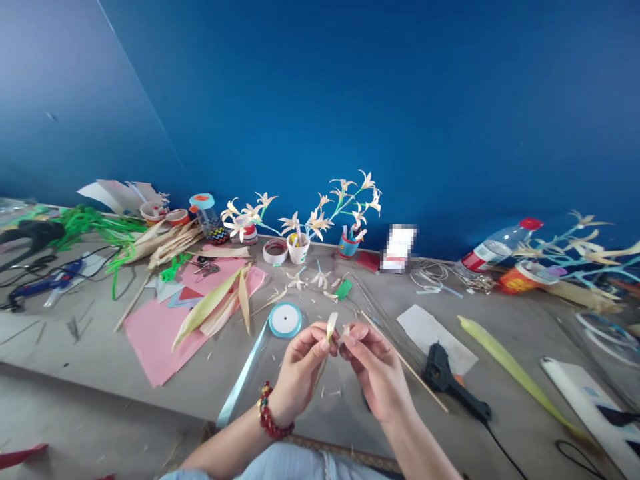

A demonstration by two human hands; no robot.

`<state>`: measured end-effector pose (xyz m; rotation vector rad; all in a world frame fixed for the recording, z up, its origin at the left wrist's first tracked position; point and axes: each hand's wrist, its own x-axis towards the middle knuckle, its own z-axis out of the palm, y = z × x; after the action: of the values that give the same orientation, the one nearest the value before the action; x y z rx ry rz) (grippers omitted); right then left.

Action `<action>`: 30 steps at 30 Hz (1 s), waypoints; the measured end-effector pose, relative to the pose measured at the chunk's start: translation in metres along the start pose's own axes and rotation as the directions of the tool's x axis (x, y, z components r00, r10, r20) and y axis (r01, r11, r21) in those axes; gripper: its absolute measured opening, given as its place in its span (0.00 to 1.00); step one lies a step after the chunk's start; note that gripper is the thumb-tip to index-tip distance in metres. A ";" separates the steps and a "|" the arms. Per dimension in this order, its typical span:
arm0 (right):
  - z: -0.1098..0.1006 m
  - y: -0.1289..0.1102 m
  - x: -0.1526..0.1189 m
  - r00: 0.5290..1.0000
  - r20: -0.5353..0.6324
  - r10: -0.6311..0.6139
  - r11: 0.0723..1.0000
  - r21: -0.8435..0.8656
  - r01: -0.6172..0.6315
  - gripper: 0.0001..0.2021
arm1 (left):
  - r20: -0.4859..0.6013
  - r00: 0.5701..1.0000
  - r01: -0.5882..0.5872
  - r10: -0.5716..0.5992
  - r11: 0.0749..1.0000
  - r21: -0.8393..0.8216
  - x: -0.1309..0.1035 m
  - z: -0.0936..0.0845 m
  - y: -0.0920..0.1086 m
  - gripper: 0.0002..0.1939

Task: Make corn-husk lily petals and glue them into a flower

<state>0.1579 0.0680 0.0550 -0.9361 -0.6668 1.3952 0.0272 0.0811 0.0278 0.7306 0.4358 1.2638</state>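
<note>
My left hand [306, 353], with a red bead bracelet at the wrist, pinches a small pale corn-husk flower piece [332, 323] upright between thumb and fingers. A thin stem seems to run down from it along the palm. Close beside it, my right hand [373, 360] pinches a small pale husk petal [345, 331] at its fingertips. The two pieces are near each other; whether they touch I cannot tell. Beyond the hands lie loose husk flowers [320, 280] and a green scrap [343, 289]. A roll of light blue ribbon [285, 320] lies left of them, its tail trailing toward me.
A black glue gun [445, 373] rests on white paper [425, 333] at right, beside a wooden stick [415, 373] and a green husk [505, 360]. Pink sheets [155, 340] and husks [210, 307] lie left. Cups with husk flowers [299, 250] and a plastic bottle [495, 250] stand along the wall.
</note>
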 end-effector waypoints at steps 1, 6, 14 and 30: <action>0.001 0.001 -0.001 1.000 -0.009 -0.013 1.000 -0.003 0.013 0.12 | -0.003 1.000 0.004 -0.004 1.000 -0.005 0.000 0.001 0.000 0.08; 0.000 0.003 -0.008 0.994 0.075 -0.082 0.994 -0.062 0.087 0.10 | -0.011 0.999 0.040 -0.041 0.998 -0.056 -0.001 0.008 0.001 0.08; -0.018 0.000 -0.004 0.908 0.355 -0.224 0.925 -0.217 0.313 0.03 | 0.046 0.968 0.250 -0.246 0.947 -0.202 -0.006 0.010 0.010 0.08; -0.011 -0.006 -0.005 0.881 0.260 -0.396 0.860 -0.233 0.455 0.02 | 0.030 0.952 0.306 -0.305 0.940 -0.149 -0.008 0.019 0.015 0.09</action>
<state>0.1699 0.0619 0.0549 -0.8068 -1.1847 1.0127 0.0270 0.0707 0.0508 0.5143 0.4238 0.9890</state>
